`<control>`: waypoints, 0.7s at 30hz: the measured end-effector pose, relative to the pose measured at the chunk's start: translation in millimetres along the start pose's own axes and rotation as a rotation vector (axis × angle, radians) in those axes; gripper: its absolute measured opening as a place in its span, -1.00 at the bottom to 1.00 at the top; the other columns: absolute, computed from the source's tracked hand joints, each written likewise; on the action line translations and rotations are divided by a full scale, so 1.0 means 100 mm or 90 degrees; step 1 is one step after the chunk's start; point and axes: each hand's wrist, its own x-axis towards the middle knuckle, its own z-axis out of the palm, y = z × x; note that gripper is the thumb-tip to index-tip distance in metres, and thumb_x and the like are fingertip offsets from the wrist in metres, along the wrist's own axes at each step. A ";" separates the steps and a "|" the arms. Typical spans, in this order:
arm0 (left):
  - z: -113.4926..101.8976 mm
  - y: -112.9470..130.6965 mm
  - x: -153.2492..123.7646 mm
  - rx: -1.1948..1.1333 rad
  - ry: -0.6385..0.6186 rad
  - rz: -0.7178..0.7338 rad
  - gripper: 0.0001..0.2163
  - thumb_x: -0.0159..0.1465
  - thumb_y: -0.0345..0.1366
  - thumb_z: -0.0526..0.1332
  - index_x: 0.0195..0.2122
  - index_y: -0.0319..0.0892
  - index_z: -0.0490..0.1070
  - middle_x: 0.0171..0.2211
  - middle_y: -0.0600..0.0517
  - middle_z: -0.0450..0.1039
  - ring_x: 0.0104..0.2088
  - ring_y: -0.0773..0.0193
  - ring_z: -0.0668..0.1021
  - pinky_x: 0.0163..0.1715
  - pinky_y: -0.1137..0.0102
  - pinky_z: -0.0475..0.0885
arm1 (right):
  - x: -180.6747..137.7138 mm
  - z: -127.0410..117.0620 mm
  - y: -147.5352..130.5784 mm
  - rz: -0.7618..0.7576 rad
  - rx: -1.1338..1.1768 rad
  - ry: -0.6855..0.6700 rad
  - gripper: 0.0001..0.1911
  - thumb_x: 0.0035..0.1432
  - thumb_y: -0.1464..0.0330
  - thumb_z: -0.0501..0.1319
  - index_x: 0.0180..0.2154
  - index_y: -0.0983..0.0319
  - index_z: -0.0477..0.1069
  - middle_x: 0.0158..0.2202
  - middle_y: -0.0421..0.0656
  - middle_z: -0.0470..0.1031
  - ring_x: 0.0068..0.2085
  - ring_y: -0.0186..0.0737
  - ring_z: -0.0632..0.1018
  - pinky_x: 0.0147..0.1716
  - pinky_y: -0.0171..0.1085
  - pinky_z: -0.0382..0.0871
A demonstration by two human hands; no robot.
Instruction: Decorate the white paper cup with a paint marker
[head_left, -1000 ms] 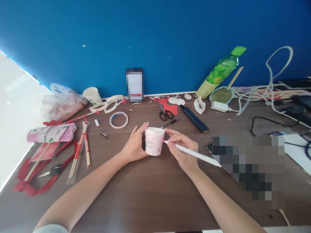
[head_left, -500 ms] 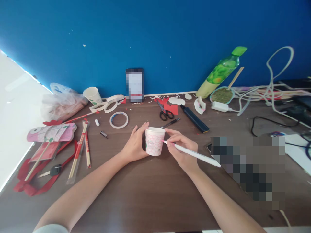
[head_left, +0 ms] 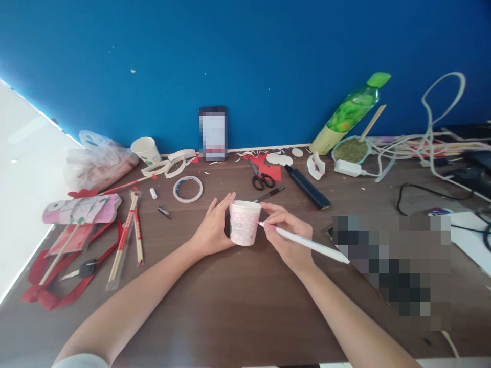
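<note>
A white paper cup stands upright on the brown table, its side covered in pink scale-like curves around a green print. My left hand grips the cup from the left, thumb low on its side and fingers up by the rim. In my right hand is a white marker pen, pinched near its pink tip. That tip touches or nearly touches the cup's right side. The right fingertips also lie close to the cup's rim. Behind the cup lie a black pen and black-handled scissors.
A tape roll, a white pen cap and wrapped chopsticks lie to the left. A phone leans on the blue wall. Right of the scissors are a dark folded case and a green-capped bottle. Another paper cup stands back left.
Both hands and the cup keep nearly the same places. The marker pen's rear end has shifted very slightly.
</note>
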 end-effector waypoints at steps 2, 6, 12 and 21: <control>-0.01 0.01 0.00 -0.001 0.004 0.001 -0.08 0.03 -0.13 0.43 0.27 -0.07 -0.17 0.32 -0.33 0.08 0.34 -0.14 0.20 0.30 -0.19 -0.01 | 0.00 0.00 0.00 0.001 -0.003 0.002 -0.91 0.03 0.46 0.28 -0.48 0.17 0.46 -0.21 -0.04 0.62 -0.07 -0.06 0.62 -0.06 -0.08 0.51; -0.02 0.02 0.01 -0.004 0.002 -0.005 -0.07 0.02 -0.14 0.44 0.27 -0.07 -0.17 0.32 -0.33 0.08 0.34 -0.14 0.19 0.31 -0.18 -0.02 | 0.00 0.00 0.00 0.017 -0.010 -0.005 -0.92 0.02 0.44 0.29 -0.49 0.18 0.46 -0.18 -0.03 0.62 -0.06 -0.05 0.61 -0.04 -0.07 0.50; -0.01 0.01 0.00 -0.005 0.000 -0.007 -0.09 0.02 -0.15 0.44 0.26 -0.08 -0.15 0.32 -0.33 0.08 0.34 -0.13 0.19 0.31 -0.17 -0.02 | 0.01 -0.01 0.00 0.021 0.006 -0.005 -0.91 0.02 0.45 0.29 -0.49 0.17 0.46 -0.22 -0.06 0.62 -0.07 -0.07 0.61 -0.01 -0.07 0.49; -0.02 0.01 0.02 -0.024 -0.007 -0.034 -0.08 0.00 -0.15 0.45 0.25 -0.10 -0.13 0.32 -0.36 0.07 0.35 -0.18 0.16 0.30 -0.19 0.01 | 0.00 -0.02 0.13 0.080 0.105 0.079 -0.74 0.19 0.19 0.21 -0.48 0.17 0.45 -0.48 -0.17 0.55 -0.14 -0.06 0.63 0.03 0.04 0.44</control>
